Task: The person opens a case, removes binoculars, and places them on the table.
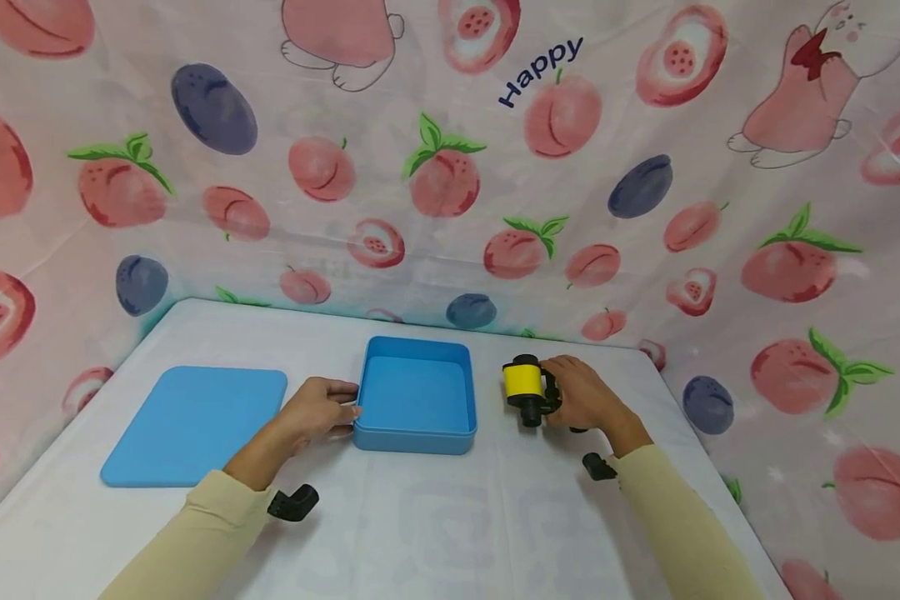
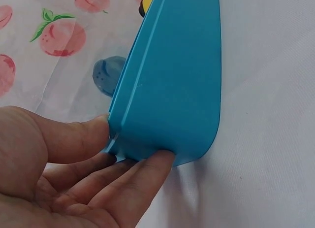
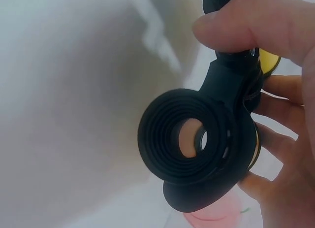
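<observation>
A blue square box [image 1: 417,442] with no cover on it sits upright mid-table, its inside bare. My left hand [image 1: 318,408] is at its left side. In the left wrist view, the thumb [image 2: 83,134] touches the rim near a corner, while fairly straight fingers [image 2: 142,181] rest against the outer wall. Right of the box, my right hand [image 1: 576,392] holds yellow and black binoculars [image 1: 523,382] above the table. The right wrist view shows a black eyepiece [image 3: 184,137] close up, with the thumb [image 3: 226,31] over one side and fingers behind the binoculars.
A flat blue lid [image 1: 195,425] lies on the white-covered table [image 1: 435,525] left of the box. Behind and at both sides hangs a peach-patterned cloth [image 1: 375,200]. Black wrist mounts [image 1: 294,503] stick out near both sleeves.
</observation>
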### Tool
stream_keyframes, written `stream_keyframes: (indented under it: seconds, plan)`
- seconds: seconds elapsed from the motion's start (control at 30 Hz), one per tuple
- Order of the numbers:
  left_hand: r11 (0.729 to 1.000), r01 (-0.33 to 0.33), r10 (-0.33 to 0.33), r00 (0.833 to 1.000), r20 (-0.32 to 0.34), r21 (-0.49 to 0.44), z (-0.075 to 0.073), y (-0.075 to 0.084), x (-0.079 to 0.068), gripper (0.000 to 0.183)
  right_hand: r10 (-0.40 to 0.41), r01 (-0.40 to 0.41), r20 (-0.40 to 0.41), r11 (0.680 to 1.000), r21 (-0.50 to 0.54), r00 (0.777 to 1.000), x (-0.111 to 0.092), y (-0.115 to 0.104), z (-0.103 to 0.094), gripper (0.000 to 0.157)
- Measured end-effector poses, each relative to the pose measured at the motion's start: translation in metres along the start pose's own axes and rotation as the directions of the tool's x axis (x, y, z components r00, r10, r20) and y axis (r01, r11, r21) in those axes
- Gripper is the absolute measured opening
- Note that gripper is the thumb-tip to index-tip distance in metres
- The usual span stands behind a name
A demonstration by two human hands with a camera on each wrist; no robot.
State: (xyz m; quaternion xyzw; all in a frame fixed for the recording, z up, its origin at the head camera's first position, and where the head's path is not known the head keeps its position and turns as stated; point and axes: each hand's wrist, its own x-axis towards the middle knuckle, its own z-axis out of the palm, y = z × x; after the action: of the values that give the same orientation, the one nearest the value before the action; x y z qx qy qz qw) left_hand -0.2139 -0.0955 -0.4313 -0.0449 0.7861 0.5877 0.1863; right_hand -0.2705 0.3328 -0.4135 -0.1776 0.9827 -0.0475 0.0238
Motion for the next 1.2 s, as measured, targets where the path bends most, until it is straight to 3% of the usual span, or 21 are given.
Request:
stream_keyframes:
  seconds: [0.67,0.97,1.07,1.2]
  plan:
    - [1.0,0.004,-0.004,1.0,0.004,-0.015,-0.003,-0.004,-0.009,0.052,0.014,-0.014,-0.004,0.998,0.054,1.0,0.001,0.008,0.011,0.088]
    - [1.0,-0.002,0.002,1.0,0.001,0.001,0.002,-0.008,-0.008,0.051,0.01,-0.01,0.003,0.999,0.042,1.0,-0.007,0.01,0.021,0.086]
    - [0.999,-0.008,0.008,1.0,0.0,0.049,0.003,-0.009,-0.009,0.051,0.014,-0.014,0.024,0.999,0.032,1.0,-0.01,0.01,0.022,0.086]
    - [0.971,-0.046,0.052,0.998,-0.022,0.233,-0.001,-0.006,-0.016,0.053,0.004,-0.005,0.062,1.0,0.018,0.998,-0.016,0.006,0.014,0.088]
